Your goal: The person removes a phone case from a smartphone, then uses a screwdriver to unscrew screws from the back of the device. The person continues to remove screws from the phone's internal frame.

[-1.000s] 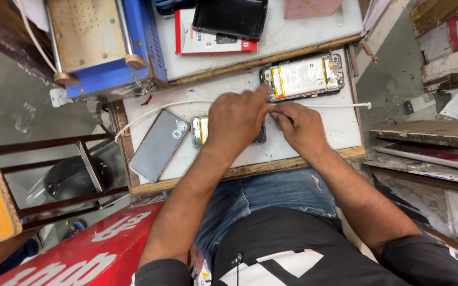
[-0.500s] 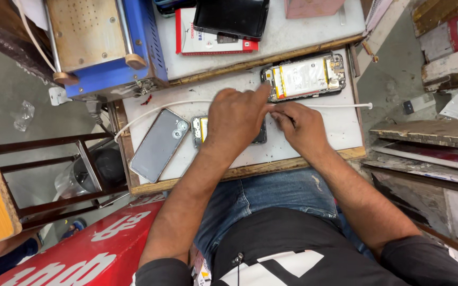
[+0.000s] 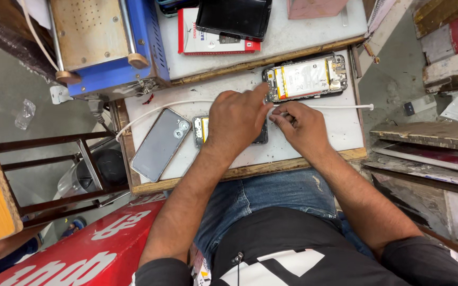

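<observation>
A small white-topped worktop (image 3: 340,135) with a wooden front edge sits over the person's lap. The left hand (image 3: 237,119) lies palm down on a dismantled phone with a dark frame (image 3: 201,131), covering most of it; only the phone's left end and a sliver by the right side of the hand show. The forefinger stretches out toward a second opened phone with a white battery and bare circuit board (image 3: 305,77), which lies near the worktop's back edge. Whether this hand grips the phone beneath it cannot be told.

The right hand (image 3: 300,126) rests just beside the left, fingers curled and pinched together at the tips; what they pinch is too small to make out. A thin white cable (image 3: 335,106) runs across the worktop behind both hands and ends close to the right edge.

A grey phone back cover with camera holes (image 3: 160,143) lies tilted near the left front corner. Bare surface remains to the right of the right hand and along the front edge.

Behind, a higher pale shelf (image 3: 298,37) carries a blue metal machine with a tan plate (image 3: 104,45), a red and white flat box (image 3: 210,42) and a black screen panel (image 3: 234,17) lying partly on the box.
</observation>
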The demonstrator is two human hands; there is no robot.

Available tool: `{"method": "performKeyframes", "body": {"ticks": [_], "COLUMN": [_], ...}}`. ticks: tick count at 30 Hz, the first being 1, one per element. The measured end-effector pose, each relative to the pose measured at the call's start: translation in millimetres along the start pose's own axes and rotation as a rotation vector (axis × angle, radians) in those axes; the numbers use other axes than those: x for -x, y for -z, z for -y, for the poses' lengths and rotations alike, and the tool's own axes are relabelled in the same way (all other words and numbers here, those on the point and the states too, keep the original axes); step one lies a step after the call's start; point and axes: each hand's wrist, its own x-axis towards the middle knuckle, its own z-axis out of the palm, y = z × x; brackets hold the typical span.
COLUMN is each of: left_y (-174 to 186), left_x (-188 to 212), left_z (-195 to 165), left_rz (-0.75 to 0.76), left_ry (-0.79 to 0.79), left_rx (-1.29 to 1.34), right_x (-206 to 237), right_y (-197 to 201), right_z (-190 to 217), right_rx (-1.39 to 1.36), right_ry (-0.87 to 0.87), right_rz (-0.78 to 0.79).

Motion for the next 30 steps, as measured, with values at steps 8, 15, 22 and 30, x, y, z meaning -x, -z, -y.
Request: {"method": "performKeyframes", "body": {"ticks": [8,15,22,30], "left_y": [-7,-13,-2,-14], "left_x": [12,17,36,46], "left_z": [2,0,0,2], "left_rz": [-0.142,-0.174,-0.149,-0.085], "left_ry": [0.170,0.209,0.284,0.180], "left_rx": [0.077,0.170,0.141,0.059], "right_x": [2,3,4,4], "right_y": [0,-2,-2,3], "right_z": [-2,-11,-16,-21], "right_rx": [-0.140,-0.118,-0.078,-0.360], "right_ry": [0.022,0.056,0.092,-0.104], "right_rz": [0.007,0.055,0.030,0.075]}}
